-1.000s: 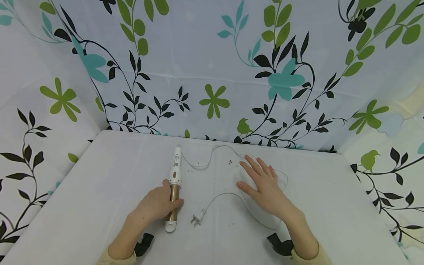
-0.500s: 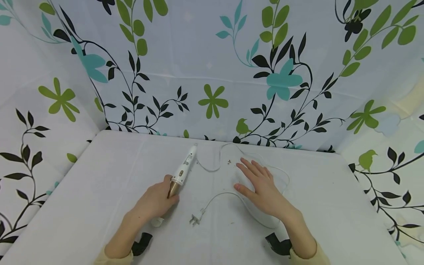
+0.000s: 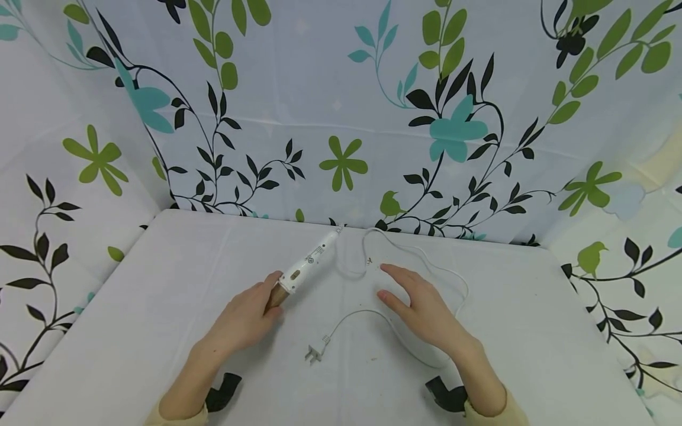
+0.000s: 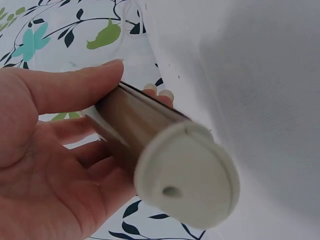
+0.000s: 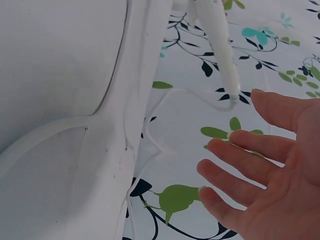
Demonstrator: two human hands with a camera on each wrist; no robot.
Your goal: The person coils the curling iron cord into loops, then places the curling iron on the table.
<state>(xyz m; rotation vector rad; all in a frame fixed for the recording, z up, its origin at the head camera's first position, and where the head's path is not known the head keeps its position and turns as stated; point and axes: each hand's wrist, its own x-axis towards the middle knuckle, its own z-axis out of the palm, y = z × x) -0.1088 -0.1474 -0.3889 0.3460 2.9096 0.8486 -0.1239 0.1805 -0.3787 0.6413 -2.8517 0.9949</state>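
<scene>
My left hand point(image 3: 242, 316) grips a curling iron by its gold barrel point(image 4: 132, 120), fingers and thumb wrapped round it. The white handle point(image 3: 309, 263) points away to the upper right, raised over the table. In the left wrist view the white end cap point(image 4: 187, 180) faces the camera. A thin white cord point(image 3: 447, 271) runs from the handle's far end and loops across the table to a two-pin plug point(image 3: 313, 355). My right hand point(image 3: 421, 307) hovers inside that loop, fingers spread and holding nothing. The right wrist view shows the handle's cord end point(image 5: 230, 75) beyond the thumb.
The white table point(image 3: 160, 284) meets a leaf-patterned cloth point(image 3: 298, 71) at its far edge, with more cloth at both sides. Small dark specks point(image 3: 370, 261) lie on the tabletop. Black straps point(image 3: 447, 395) sit at both wrists.
The curling iron has been lifted and its handle swung right, drawing the near part of the cord along. The left hand shifts slightly left; the right hand turns and its fingers come together somewhat.
</scene>
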